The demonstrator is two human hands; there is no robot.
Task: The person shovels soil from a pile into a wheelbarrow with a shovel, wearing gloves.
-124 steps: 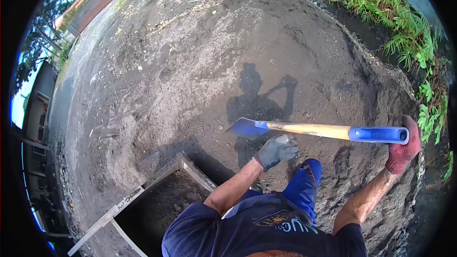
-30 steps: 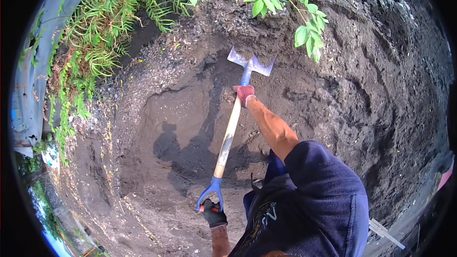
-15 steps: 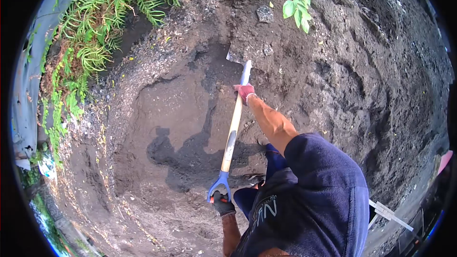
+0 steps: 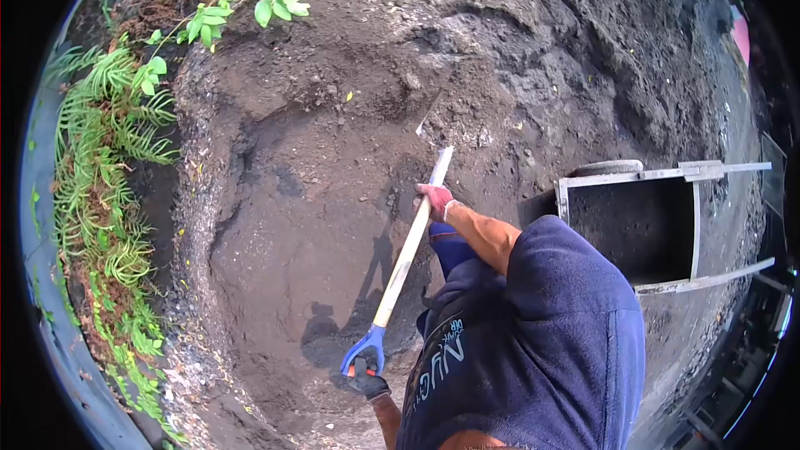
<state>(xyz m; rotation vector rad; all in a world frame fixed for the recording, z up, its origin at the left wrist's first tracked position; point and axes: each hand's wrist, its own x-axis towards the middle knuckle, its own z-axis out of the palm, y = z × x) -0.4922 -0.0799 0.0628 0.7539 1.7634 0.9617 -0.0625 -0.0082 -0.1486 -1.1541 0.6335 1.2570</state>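
A shovel (image 4: 408,258) with a pale wooden shaft and a blue D-shaped grip slants across the middle. My right hand (image 4: 434,202), in a reddish glove, is closed around the shaft near the blade end. Down at the other end, my left hand (image 4: 367,379), in a dark glove, is closed on the blue grip. Dark soil (image 4: 471,108) covers most of the blade; only a thin pale edge of metal shows. Where the loaded soil ends and the ground behind begins is hard to make out.
A metal-framed cart (image 4: 696,225) with a wheel (image 4: 608,167) and long handles stands at the right, soil inside it. Ferns and leafy plants (image 4: 108,200) line the left side beside a grey sheet (image 4: 42,267). Uneven dug soil (image 4: 533,42) rises at the top.
My view has turned to the right, bringing the cart into sight. The shovel has swung that way with the soil on its blade. Both hands keep their hold.
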